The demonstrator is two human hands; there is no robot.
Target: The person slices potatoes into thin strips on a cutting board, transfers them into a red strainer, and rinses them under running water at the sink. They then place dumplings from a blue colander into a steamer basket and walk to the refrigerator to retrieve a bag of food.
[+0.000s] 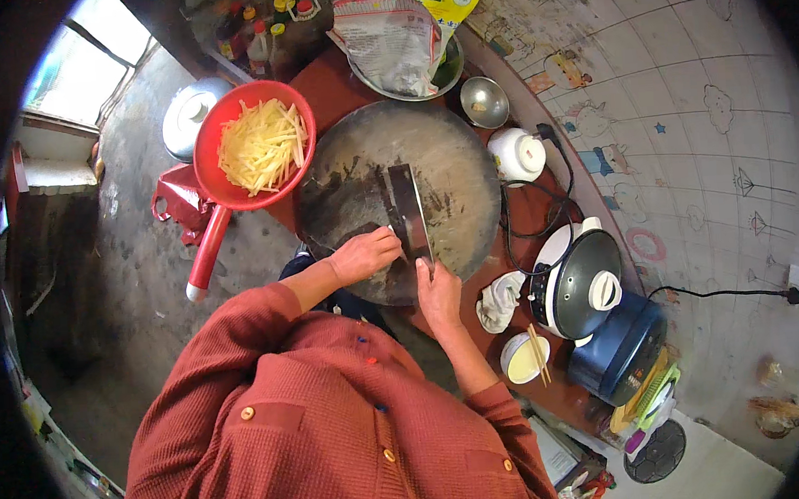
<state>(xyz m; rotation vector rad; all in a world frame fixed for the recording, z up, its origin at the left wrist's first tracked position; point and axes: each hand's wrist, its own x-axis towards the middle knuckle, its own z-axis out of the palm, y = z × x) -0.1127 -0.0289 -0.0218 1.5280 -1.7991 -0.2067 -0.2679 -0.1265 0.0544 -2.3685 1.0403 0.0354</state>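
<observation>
A large round cutting board [457,177] lies before me, its surface worn and dark in places. My right hand [439,288] grips the handle end of a cleaver [407,208], whose broad dark blade extends away from me over the board. Close to the left side of the blade is my left hand [367,255], fingers bent together over the board's near part; a small pale bit shows at the fingertips, too small to name. Up and to the left, a red plastic colander with a long handle [209,254] holds pale yellow cut strips [261,145], which look like potato.
Beyond the board stand a metal bowl [453,64] with bags on it, and a small metal bowl [484,102]. Along the right are a white bowl [517,156], a black cord, a crumpled cloth [501,301], an electric cooker [583,283] and a bowl with chopsticks [526,358].
</observation>
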